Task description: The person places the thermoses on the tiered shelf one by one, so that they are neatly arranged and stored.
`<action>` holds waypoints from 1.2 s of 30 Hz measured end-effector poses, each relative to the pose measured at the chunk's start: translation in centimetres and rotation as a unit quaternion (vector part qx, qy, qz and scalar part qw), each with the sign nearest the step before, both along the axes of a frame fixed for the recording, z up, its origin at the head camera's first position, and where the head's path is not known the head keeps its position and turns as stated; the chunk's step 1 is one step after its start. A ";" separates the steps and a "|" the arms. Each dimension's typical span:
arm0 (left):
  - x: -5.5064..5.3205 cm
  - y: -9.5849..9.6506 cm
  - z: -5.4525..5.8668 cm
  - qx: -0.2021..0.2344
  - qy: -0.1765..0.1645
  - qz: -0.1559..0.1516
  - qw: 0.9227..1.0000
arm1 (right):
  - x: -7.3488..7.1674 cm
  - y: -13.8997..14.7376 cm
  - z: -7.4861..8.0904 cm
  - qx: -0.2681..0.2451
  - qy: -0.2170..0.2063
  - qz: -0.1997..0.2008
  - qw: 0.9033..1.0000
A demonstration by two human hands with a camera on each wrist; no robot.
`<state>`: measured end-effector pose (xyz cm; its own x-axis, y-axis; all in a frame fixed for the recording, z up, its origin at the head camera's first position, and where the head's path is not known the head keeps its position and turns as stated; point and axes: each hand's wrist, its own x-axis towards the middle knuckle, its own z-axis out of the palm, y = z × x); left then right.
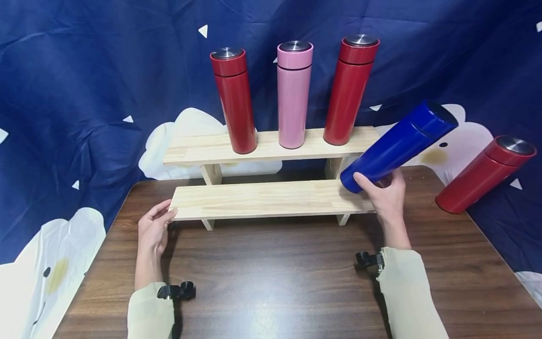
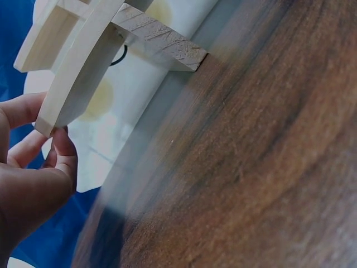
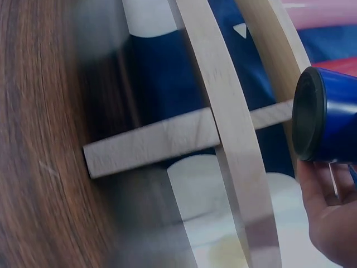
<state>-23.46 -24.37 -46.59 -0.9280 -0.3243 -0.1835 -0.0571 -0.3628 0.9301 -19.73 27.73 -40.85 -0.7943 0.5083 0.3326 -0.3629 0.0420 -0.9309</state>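
Note:
In the head view my right hand (image 1: 386, 195) grips a blue thermos flask (image 1: 394, 148) near its base. The flask leans to the right, its bottom above the right end of the lower board. The right wrist view shows the flask's dark base (image 3: 309, 114) off the board edge, though whether it touches wood elsewhere I cannot tell. My left hand (image 1: 154, 230) pinches the left end of a two-step wooden shelf (image 1: 254, 202) at its lower board. Thumb and fingers (image 2: 66, 151) meet that corner in the left wrist view.
Two red flasks (image 1: 235, 103) (image 1: 353, 94) and a pink flask (image 1: 293, 99) stand on the upper board. Another red flask (image 1: 482, 176) stands at the right of the brown table (image 1: 262, 282). A blue patterned cloth (image 1: 106, 70) hangs behind.

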 end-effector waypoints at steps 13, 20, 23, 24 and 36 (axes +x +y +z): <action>-0.2 0.1 0.0 0.006 0.011 0.000 1.000 | -0.6 -2.3 0.4 0.066 -0.023 0.045 0.997; -0.1 0.0 -0.1 0.007 0.010 0.000 1.000 | -0.8 -2.9 0.4 0.073 -0.021 0.053 0.996; -0.1 0.0 -0.1 0.007 0.012 0.001 1.000 | -0.8 -3.4 0.3 0.080 -0.023 0.061 0.995; -0.1 0.0 -0.1 0.007 0.012 0.001 1.000 | -0.8 -3.5 0.2 0.082 -0.023 0.063 0.994; 0.1 0.0 -0.2 0.001 0.012 0.002 1.000 | -1.2 -6.2 0.3 0.075 -0.024 0.095 0.992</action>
<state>-23.39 -24.39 -46.74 -0.9308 -0.3281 -0.1612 -0.0326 -0.3647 0.9305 -20.91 21.50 -40.58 -0.8878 0.2951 0.3532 -0.3336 0.1161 -0.9355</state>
